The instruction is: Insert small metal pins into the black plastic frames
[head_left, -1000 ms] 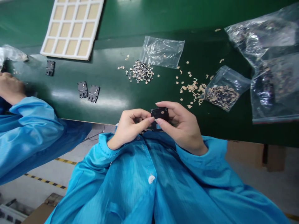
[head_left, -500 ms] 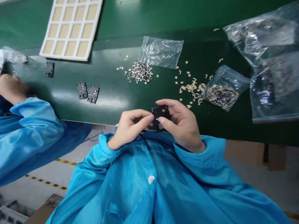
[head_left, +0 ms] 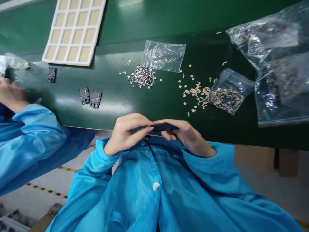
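A black plastic part (head_left: 164, 127), thin and tilted nearly edge-on, is held between my two hands just above the table's front edge. My left hand (head_left: 129, 132) pinches its left end between thumb and fingers. Around its right end closes my right hand (head_left: 189, 133), with fingers on its upper and lower sides. Most of the part's face is turned away from view. Beyond my hands lie a pile of small metal pieces (head_left: 142, 76) and a scatter of flat tan pieces (head_left: 196, 91).
Two black plastic parts (head_left: 96, 99) lie left on the green table, another (head_left: 51, 74) farther off. A white gridded tray (head_left: 80, 63) stands behind them. Plastic bags (head_left: 166, 54) lie at the back, and filled ones (head_left: 272, 106) at right. A co-worker's hand (head_left: 12, 95) is at far left.
The black plastic part has been tipped from showing its face to nearly edge-on. My right hand has turned with it, its thumb no longer lying on the face.
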`<state>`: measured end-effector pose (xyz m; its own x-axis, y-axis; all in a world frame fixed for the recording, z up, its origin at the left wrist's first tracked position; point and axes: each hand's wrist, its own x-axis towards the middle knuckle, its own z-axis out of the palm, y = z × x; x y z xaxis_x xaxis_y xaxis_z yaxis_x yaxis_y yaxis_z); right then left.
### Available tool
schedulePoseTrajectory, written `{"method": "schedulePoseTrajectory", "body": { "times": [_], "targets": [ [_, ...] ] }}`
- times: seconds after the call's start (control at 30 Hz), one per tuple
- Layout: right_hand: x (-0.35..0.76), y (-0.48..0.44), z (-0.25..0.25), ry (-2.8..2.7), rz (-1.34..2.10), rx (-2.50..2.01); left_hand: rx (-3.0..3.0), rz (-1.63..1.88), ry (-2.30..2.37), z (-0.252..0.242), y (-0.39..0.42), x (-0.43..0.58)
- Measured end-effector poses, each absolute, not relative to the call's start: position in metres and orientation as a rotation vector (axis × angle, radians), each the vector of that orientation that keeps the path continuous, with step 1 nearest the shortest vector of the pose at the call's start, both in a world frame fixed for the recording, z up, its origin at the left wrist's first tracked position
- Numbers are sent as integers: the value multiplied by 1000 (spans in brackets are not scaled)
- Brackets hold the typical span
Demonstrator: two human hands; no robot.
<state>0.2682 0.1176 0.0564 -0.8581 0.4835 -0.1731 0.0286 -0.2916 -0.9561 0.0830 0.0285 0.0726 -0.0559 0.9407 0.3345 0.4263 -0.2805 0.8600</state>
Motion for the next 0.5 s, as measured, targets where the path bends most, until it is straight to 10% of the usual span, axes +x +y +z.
{"method": "schedulePoseTrajectory", "body": {
  "times": [0.2,0.5],
  "targets": [
    [270,106,63,-1714,1757,-916,1256,1155,1478,78,27,89],
    [272,110,60,-1534,2080,-779,1089,1385,1462,64,25,94]
  ]
}}
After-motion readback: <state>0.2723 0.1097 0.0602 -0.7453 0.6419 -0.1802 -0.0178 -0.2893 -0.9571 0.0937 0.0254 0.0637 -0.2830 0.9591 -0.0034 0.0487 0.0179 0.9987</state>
